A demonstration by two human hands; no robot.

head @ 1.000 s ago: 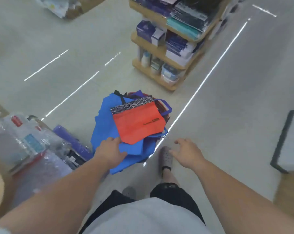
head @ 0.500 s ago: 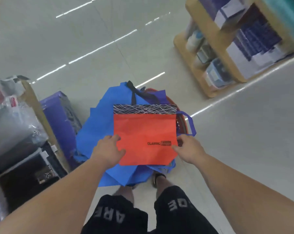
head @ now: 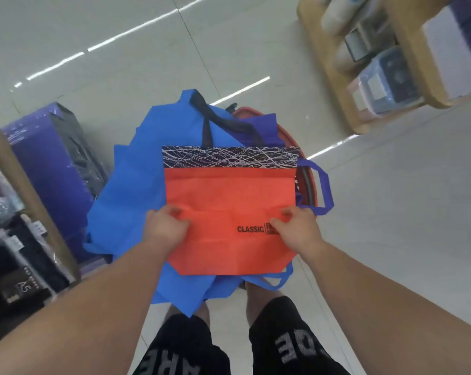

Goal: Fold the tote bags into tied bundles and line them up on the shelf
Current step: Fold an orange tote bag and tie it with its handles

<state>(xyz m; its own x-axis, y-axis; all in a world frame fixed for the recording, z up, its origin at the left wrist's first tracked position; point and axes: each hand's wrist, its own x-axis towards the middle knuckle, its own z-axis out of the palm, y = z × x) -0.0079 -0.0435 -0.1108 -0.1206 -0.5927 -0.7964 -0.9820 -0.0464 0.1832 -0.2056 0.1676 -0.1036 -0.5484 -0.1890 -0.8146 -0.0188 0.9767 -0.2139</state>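
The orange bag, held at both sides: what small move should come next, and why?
Probably lift it clear of the pile and begin the first fold. The left hand and the right hand each pinch a side edge of the orange bag, which lies flat and unfolded on the blue bags over the red basket.

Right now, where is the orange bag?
Centre of the head view: the orange tote bag sits over the blue bags, pinched at its sides by the left hand and right hand.
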